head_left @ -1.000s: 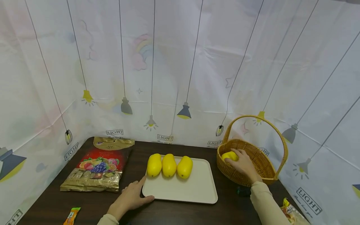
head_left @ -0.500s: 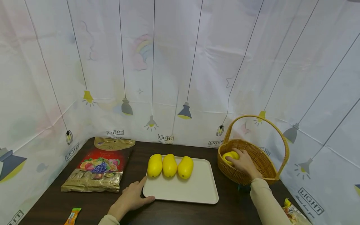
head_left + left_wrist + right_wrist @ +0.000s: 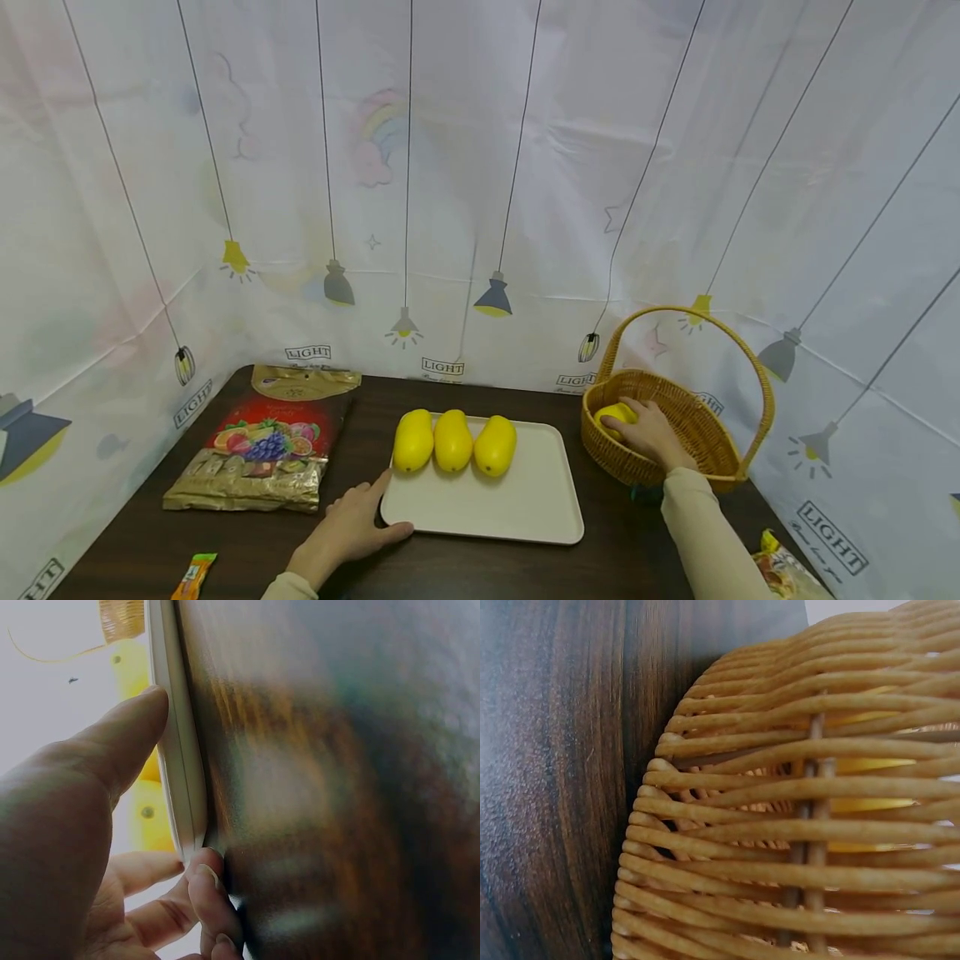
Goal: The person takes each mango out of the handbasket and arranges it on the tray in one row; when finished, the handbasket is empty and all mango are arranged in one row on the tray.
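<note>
My right hand (image 3: 651, 433) reaches into a wicker basket (image 3: 716, 433) at the right, its fingers curled over a yellow oblong fruit (image 3: 617, 414). In the right wrist view the woven wall (image 3: 727, 825) hides that hand, with yellow showing through the gaps. Three more smooth yellow fruits (image 3: 453, 442) lie side by side at the back left of a cream tray (image 3: 517, 508). At the tray's near left corner my left hand (image 3: 348, 529) rests with thumb and forefinger spread. The left wrist view has its thumb (image 3: 139, 724) against the tray's rim (image 3: 176, 757).
A red and gold fruit-candy bag (image 3: 262, 442) lies at the left of the dark table (image 3: 450, 571). Nearer is a small orange wrapped candy (image 3: 193, 577). Another packet (image 3: 783, 571) sits at the lower right. The basket's tall handle (image 3: 693, 310) arches overhead, and a printed curtain (image 3: 465, 208) stands behind.
The right hand stays over the fruit in the basket, with only a slight shift of the hand and basket. The left hand and tray hold the same place.
</note>
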The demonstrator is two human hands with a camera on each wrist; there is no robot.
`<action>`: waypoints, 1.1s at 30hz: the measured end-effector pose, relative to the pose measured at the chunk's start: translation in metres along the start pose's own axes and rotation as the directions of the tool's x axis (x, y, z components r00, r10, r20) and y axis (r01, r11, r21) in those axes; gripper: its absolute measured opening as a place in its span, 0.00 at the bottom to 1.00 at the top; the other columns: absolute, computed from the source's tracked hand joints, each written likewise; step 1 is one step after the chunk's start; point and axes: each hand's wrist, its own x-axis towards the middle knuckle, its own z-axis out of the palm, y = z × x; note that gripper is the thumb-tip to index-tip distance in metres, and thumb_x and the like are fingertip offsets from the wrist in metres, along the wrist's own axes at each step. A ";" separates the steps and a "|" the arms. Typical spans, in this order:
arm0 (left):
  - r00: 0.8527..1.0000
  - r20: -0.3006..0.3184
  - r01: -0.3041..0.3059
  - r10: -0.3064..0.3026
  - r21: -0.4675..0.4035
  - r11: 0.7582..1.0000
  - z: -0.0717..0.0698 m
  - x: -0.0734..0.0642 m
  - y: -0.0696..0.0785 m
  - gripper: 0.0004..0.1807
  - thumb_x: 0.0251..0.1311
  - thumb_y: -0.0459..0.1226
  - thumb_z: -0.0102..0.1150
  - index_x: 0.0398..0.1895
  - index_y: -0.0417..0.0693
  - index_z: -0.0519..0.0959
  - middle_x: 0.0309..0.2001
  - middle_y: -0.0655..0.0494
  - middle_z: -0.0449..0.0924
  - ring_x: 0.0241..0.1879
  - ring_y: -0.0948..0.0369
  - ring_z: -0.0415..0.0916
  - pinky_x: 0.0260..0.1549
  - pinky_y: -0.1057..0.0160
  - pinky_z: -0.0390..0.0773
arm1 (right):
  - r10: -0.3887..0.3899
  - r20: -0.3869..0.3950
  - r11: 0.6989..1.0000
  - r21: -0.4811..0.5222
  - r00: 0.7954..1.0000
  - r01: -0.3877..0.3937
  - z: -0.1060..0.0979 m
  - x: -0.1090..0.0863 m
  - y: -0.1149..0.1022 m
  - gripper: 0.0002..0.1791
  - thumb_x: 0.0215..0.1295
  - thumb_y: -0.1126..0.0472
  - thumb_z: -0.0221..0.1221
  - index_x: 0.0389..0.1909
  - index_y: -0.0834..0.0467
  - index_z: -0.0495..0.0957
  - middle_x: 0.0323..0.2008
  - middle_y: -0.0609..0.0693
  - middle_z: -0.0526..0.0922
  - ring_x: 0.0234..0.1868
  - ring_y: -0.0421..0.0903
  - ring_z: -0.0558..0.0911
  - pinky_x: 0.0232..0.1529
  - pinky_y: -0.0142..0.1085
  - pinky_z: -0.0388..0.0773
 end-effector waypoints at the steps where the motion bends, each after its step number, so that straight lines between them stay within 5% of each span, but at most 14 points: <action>1: 1.000 0.002 0.002 -0.002 -0.001 1.000 0.000 0.000 0.000 0.56 0.51 0.64 0.69 0.79 0.51 0.59 0.59 0.35 0.78 0.58 0.36 0.76 0.51 0.24 0.69 | 0.002 0.002 1.000 0.001 1.000 -0.002 0.001 0.001 0.000 0.49 0.69 0.30 0.50 0.76 0.63 0.59 0.71 0.78 0.57 0.71 0.77 0.59 0.67 0.71 0.60; 9: 1.000 0.013 0.001 -0.001 0.000 1.000 0.001 0.000 0.000 0.56 0.51 0.64 0.69 0.80 0.54 0.57 0.58 0.35 0.78 0.56 0.36 0.76 0.49 0.24 0.69 | 0.038 0.027 0.999 -0.029 0.999 -0.037 0.003 0.004 0.001 0.52 0.68 0.28 0.48 0.76 0.66 0.55 0.71 0.79 0.59 0.71 0.78 0.56 0.68 0.70 0.59; 19: 1.000 0.016 0.007 -0.007 0.003 1.000 -0.001 0.000 0.000 0.56 0.51 0.64 0.69 0.79 0.52 0.57 0.59 0.35 0.78 0.57 0.35 0.76 0.49 0.23 0.68 | 0.031 0.073 0.999 -0.017 0.997 -0.030 0.003 0.003 0.000 0.53 0.69 0.29 0.47 0.77 0.67 0.52 0.70 0.76 0.63 0.67 0.77 0.66 0.64 0.66 0.67; 33: 1.000 0.009 0.006 -0.006 -0.002 1.000 0.000 -0.001 0.000 0.56 0.51 0.64 0.69 0.79 0.53 0.57 0.58 0.36 0.78 0.56 0.37 0.77 0.49 0.25 0.70 | 0.025 0.008 1.000 -0.010 1.000 -0.025 0.000 0.002 0.003 0.50 0.68 0.31 0.53 0.74 0.69 0.60 0.66 0.77 0.68 0.64 0.75 0.69 0.60 0.63 0.71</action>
